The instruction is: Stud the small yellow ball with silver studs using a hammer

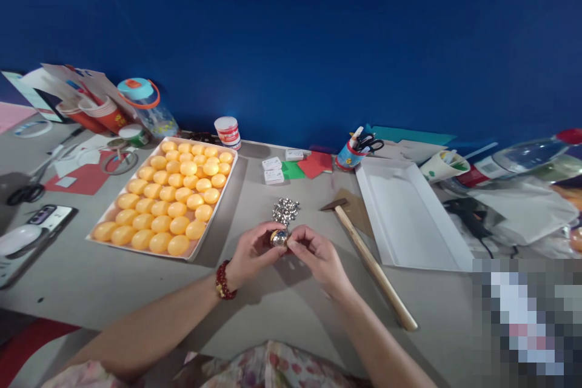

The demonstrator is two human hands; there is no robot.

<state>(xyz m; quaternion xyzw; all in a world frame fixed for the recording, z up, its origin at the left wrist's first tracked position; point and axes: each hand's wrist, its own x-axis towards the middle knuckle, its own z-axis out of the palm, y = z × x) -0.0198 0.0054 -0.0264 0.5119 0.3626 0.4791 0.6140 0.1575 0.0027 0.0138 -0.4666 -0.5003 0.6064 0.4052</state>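
Between the thumb and fingers of my left hand (250, 254) is a small orange ball (279, 238), largely covered with shiny silver thumbtack heads. My right hand (321, 257) has its thumb and forefinger pinched together at the ball's right side; whatever tiny piece they may hold is hidden. Just beyond my fingers lies a loose pile of silver thumbtacks (285, 210). On the left, an open shallow box (196, 250) holds rows of plain orange balls (160, 209). A hammer (373, 264) with a wooden handle rests to the right of my right hand.
Small white boxes (273, 176) lie behind the pile by green and red paper (315, 163). A white tray (409, 212) and a pen cup (349, 156) stand right. Farther out are a bottle (513, 160), a tumbler (148, 106) and a phone (40, 236). A blue wall (291, 42) bounds the back.
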